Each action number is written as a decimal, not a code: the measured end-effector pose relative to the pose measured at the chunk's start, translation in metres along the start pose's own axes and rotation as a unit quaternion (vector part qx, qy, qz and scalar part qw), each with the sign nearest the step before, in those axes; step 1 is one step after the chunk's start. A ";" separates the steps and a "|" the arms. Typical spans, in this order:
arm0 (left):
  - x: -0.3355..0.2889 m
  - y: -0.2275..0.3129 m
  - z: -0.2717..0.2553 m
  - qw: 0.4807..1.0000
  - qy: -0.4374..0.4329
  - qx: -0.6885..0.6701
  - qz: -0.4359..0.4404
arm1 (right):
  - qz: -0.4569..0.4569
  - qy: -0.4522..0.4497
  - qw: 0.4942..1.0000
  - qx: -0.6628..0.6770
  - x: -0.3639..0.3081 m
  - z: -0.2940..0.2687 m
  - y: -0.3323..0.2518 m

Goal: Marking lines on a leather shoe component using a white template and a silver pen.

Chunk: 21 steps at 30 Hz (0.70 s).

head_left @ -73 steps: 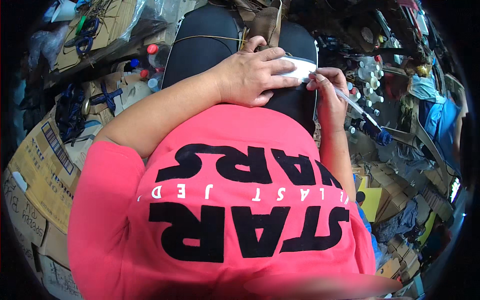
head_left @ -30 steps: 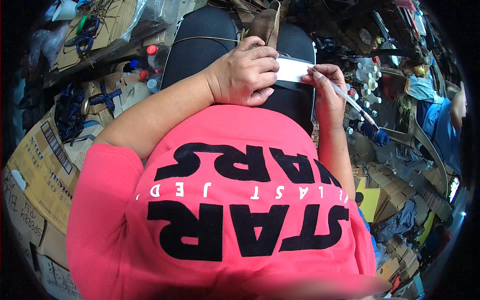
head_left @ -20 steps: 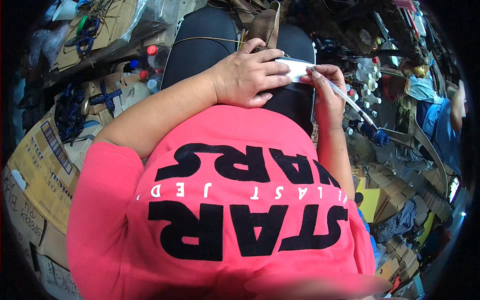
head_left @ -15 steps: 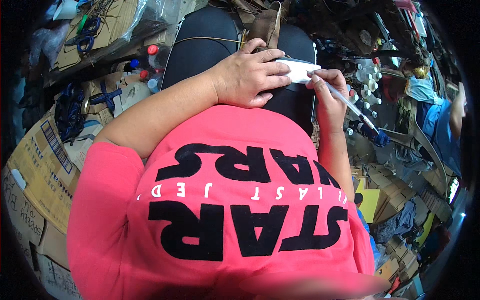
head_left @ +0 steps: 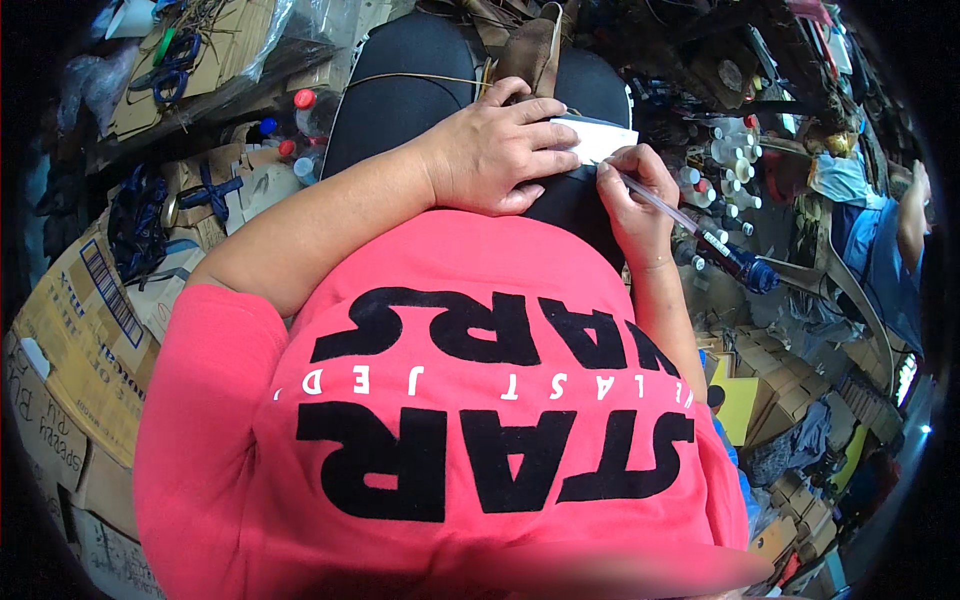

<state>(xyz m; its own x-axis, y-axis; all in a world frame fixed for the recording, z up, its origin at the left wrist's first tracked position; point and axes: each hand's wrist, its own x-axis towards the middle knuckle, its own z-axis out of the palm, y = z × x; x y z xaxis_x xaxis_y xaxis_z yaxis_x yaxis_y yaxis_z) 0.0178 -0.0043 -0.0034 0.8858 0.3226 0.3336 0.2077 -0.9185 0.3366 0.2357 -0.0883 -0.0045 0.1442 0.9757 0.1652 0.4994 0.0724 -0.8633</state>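
Observation:
On my lap lies a small white sheet of paper (head_left: 606, 138), its left part covered. My left hand (head_left: 500, 152) rests flat over that part, fingers stretched out and somewhat spread. My right hand (head_left: 642, 205) pinches a clear-barrelled pen (head_left: 690, 222) with a dark cap on its back end. The writing tip touches or hovers just over the paper's lower edge; I cannot tell which. Above my left fingers, a brown pouch-like piece (head_left: 533, 52) sits between my dark-clothed thighs (head_left: 400, 95). Any writing on the sheet is too small to make out.
Plastic bottles (head_left: 312, 112) and folded cardboard (head_left: 90, 330) crowd the left side. Several capped bottles (head_left: 738, 165) stand at the right, close to my right hand. Scissors (head_left: 172, 85) lie upper left. Another person's arm (head_left: 912, 220) shows at the far right edge.
My right hand has shifted left and a little toward my body with the pen, so the tip sits lower on the sheet. My left hand has stayed almost still.

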 end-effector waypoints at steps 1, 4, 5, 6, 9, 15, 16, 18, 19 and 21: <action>0.000 0.000 0.000 1.000 0.000 0.000 0.000 | 0.000 0.000 1.000 -0.002 0.000 0.000 0.000; 0.001 0.000 0.000 1.000 -0.001 -0.005 0.000 | 0.001 0.002 1.000 -0.004 -0.001 0.000 0.002; 0.001 0.000 0.000 1.000 -0.002 -0.005 0.001 | 0.001 0.002 1.000 -0.004 -0.001 0.001 0.003; 0.001 0.000 0.000 1.000 -0.003 -0.004 0.001 | -0.001 0.003 1.000 -0.006 -0.001 0.001 0.003; 0.000 0.000 -0.001 1.000 0.000 -0.004 0.000 | -0.003 0.004 1.000 -0.008 0.000 0.001 0.002; 0.001 0.000 -0.001 1.000 -0.004 -0.002 -0.001 | -0.004 -0.003 0.999 -0.033 0.002 0.002 -0.004; 0.001 0.000 -0.002 1.000 -0.004 -0.002 -0.001 | -0.015 -0.002 0.999 -0.046 0.003 0.002 -0.005; 0.001 0.000 -0.002 1.000 -0.004 -0.001 0.000 | -0.005 -0.018 0.998 -0.052 0.001 0.000 -0.003; 0.001 0.000 -0.002 1.000 -0.004 -0.002 0.000 | 0.004 -0.035 0.998 -0.057 0.000 -0.001 -0.002; 0.001 0.000 -0.002 1.000 -0.003 0.000 0.001 | 0.003 -0.034 0.998 -0.054 0.000 -0.002 -0.002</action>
<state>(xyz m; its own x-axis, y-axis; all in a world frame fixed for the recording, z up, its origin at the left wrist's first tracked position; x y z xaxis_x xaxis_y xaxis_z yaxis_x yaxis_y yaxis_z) 0.0181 -0.0033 -0.0015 0.8887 0.3191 0.3293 0.2057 -0.9193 0.3356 0.2363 -0.0886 -0.0023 0.0907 0.9880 0.1247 0.5889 0.0478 -0.8068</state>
